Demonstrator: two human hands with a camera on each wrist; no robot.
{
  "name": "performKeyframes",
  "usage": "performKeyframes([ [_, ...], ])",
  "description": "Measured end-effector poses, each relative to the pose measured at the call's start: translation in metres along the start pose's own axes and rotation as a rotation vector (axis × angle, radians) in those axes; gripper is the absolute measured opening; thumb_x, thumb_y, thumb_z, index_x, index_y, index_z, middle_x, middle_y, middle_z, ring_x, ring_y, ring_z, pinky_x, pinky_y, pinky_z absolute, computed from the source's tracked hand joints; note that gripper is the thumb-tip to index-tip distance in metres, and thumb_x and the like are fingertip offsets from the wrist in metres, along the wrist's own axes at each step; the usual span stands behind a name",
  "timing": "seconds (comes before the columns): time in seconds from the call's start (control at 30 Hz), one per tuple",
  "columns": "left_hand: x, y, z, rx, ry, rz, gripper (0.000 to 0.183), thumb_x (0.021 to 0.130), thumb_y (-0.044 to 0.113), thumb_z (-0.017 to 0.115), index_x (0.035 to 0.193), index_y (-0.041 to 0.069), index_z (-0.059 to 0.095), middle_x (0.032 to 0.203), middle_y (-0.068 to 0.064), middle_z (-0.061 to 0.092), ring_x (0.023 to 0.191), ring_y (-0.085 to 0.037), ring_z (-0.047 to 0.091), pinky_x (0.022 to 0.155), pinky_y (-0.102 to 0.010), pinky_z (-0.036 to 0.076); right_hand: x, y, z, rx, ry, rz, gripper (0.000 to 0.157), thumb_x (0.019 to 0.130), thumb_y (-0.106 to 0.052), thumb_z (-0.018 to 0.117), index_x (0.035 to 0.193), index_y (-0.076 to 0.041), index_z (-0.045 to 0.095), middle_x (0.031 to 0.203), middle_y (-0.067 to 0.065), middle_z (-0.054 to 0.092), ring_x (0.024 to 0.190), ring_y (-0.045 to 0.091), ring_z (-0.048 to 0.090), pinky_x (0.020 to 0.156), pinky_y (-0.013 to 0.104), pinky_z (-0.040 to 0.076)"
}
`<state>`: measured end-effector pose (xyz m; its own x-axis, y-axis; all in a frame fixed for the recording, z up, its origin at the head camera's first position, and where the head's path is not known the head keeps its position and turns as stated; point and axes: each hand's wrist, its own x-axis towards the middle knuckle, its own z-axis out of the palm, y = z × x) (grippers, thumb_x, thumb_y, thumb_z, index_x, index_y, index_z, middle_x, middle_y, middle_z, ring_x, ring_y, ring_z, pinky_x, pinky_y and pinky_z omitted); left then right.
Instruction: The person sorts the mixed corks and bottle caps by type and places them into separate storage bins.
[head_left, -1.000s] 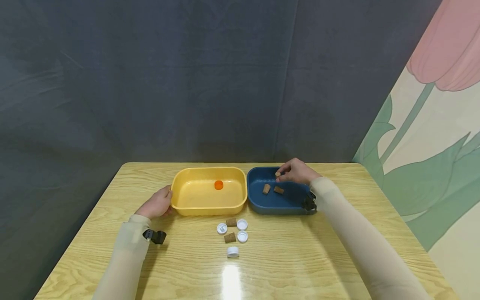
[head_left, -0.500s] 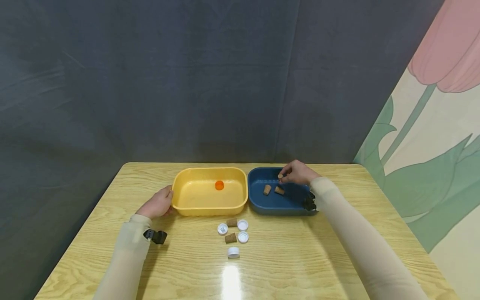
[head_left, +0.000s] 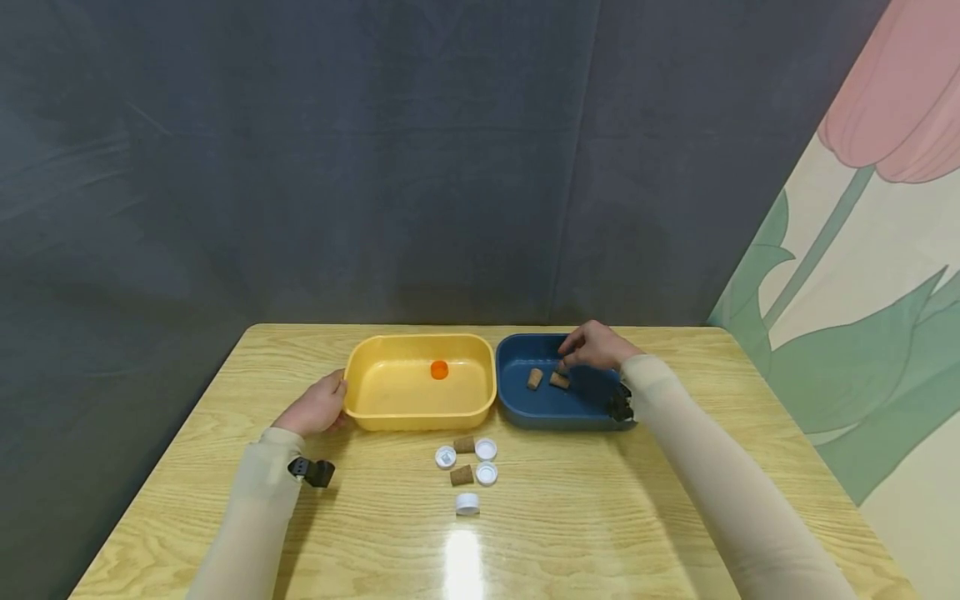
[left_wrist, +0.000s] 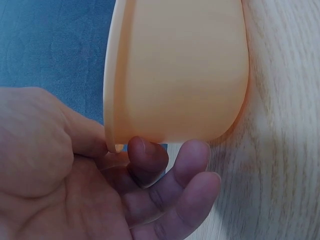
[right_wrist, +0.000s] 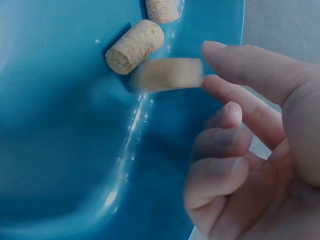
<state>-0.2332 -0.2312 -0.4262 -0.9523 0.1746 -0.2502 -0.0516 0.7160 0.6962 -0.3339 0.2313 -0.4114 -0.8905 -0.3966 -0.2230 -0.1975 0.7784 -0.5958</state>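
My left hand (head_left: pixel 311 407) holds the left end of the yellow plastic tub (head_left: pixel 420 410), thumb at the rim and fingers curled against the outer wall (left_wrist: pixel 180 75). Over the blue tub (head_left: pixel 558 415) is my right hand (head_left: pixel 595 346). Just off its parted thumb and index fingertips, a motion-blurred cork (right_wrist: pixel 170 74) drops into the tub in the right wrist view. Two other corks lie there, one (right_wrist: pixel 135 47) nearest the falling one and another (right_wrist: pixel 162 10) at the view's top edge. An orange bottle cap (head_left: pixel 439 370) lies inside the yellow tub.
In front of the tubs, several white bottle caps (head_left: pixel 487 474) and two corks (head_left: pixel 462 475) lie on the wooden table (head_left: pixel 600 517). The two tubs stand side by side near the back edge. A dark curtain (head_left: pixel 420 167) hangs behind the table.
The cork pinched in my right hand's fingertips has been let go and falls into the blue tub. That hand shifted slightly right before the release. My left hand stays on the yellow tub.
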Motion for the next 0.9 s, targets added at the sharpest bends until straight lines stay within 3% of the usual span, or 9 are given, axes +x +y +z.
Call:
performKeyframes([
  [0.67,0.002,-0.004,0.001,0.000,0.006,0.003,0.048,0.110,0.014,0.022,0.152,-0.010,0.025,0.084,-0.014,0.057,0.071,-0.025,0.057,0.066,-0.041,0.053,-0.007,-0.001,-0.001,0.019,0.001,-0.014,0.030,0.095,-0.016,0.070,0.120,0.000,0.072,0.129,0.021,0.064,0.118,0.038,0.060,0.097,0.053,0.050],
  [0.8,0.002,-0.005,0.001,-0.004,0.005,0.014,0.048,0.110,0.014,0.022,0.151,-0.010,0.026,0.084,-0.014,0.057,0.070,-0.024,0.057,0.065,-0.040,0.053,-0.014,-0.006,0.001,0.038,0.000,-0.047,0.034,0.095,-0.021,0.070,0.122,-0.001,0.071,0.130,0.019,0.064,0.117,0.036,0.060,0.096,0.051,0.050],
  [0.9,0.002,-0.004,0.000,0.000,0.003,0.018,0.047,0.110,0.014,0.021,0.151,-0.010,0.026,0.083,-0.014,0.057,0.070,-0.025,0.057,0.064,-0.040,0.053,-0.021,-0.013,0.003,0.049,0.004,-0.095,0.037,0.094,-0.025,0.072,0.123,-0.002,0.071,0.128,0.016,0.065,0.107,0.029,0.064,0.090,0.045,0.053],
])
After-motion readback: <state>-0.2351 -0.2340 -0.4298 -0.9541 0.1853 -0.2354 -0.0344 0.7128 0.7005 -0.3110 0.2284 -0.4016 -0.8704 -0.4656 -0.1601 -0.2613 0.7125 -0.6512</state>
